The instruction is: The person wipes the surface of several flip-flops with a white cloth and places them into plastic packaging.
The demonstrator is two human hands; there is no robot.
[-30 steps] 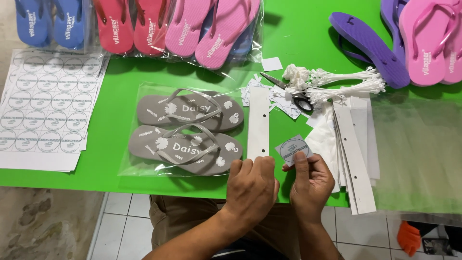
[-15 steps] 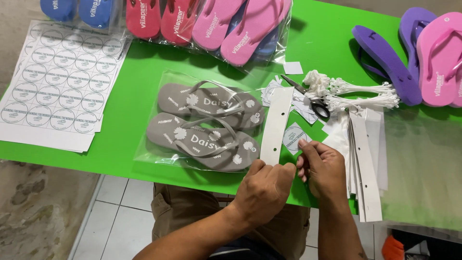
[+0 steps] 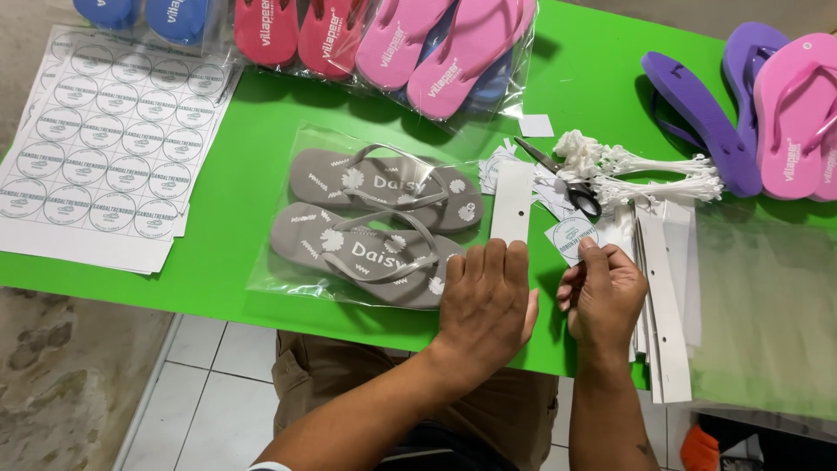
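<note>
You're at a small packing bench for footwear: bagged flip-flops [image 3: 384, 39] at 12 o'clock, sticker sheets [image 3: 96, 131] at 9, card strips [image 3: 667, 296] and tag fasteners [image 3: 645, 170] at 3, on a green table [image 3: 235, 218].

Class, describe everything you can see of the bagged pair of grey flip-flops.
The grey flip-flops lie flat, side by side, sealed in a clear plastic bag on the green table. They look like foam, with grey straps and white flower and lettering prints. The left hand rests on the bag's right end, beside a white card strip.
</note>
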